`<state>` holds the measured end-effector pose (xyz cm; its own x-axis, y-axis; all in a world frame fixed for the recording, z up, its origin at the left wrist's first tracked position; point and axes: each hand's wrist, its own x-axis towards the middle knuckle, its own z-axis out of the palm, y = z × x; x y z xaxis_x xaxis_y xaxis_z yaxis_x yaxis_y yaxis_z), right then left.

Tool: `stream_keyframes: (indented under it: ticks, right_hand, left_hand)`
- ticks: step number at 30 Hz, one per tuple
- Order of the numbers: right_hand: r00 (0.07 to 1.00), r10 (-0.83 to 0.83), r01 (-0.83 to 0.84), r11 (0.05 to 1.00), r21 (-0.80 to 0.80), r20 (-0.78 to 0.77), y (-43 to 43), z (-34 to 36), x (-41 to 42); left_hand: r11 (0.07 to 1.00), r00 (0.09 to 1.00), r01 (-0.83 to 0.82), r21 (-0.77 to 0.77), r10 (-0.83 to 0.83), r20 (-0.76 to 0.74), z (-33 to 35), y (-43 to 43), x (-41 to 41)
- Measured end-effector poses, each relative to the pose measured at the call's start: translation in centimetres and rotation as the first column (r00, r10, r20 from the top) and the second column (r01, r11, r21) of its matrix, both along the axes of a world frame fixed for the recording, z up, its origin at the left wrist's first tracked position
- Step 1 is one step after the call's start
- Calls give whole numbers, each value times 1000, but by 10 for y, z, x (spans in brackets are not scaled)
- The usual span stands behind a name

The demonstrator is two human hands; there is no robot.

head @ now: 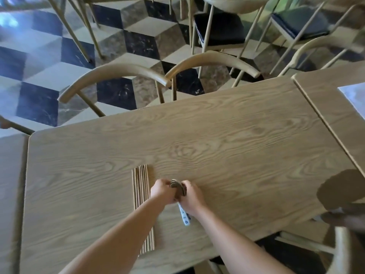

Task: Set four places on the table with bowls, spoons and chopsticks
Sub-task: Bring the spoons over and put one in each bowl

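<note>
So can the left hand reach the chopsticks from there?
Probably yes. The chopsticks lie on the table right beside the left hand, with nothing between them. But both it and the right hand are holding the spoons, so it would need to let go first.

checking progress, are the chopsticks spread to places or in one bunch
One bunch: the chopsticks lie side by side on the table, beside the left hand.

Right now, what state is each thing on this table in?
Chopsticks: lying flat in a bundle on the table, not held.
Spoons: stacked, held by both grips.
Left grip: curled round the spoons.
Right grip: curled round the spoons.
Dark shape at the right table edge: too blurred to tell.
</note>
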<state>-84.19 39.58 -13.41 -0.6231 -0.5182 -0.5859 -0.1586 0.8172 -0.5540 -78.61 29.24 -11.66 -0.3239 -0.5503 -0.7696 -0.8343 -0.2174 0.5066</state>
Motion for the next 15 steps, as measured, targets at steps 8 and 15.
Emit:
stream_keyframes:
  ticks: [8,15]
  right_hand:
    - [732,-328,397,918,17,597,2,22,2]
    - [576,-384,562,827,-9,722,-38,64,55]
  left_hand:
    - [974,994,-50,219,69,-83,6,-10,14]
    - [921,960,-116,371,200,-196,55,-7,75]
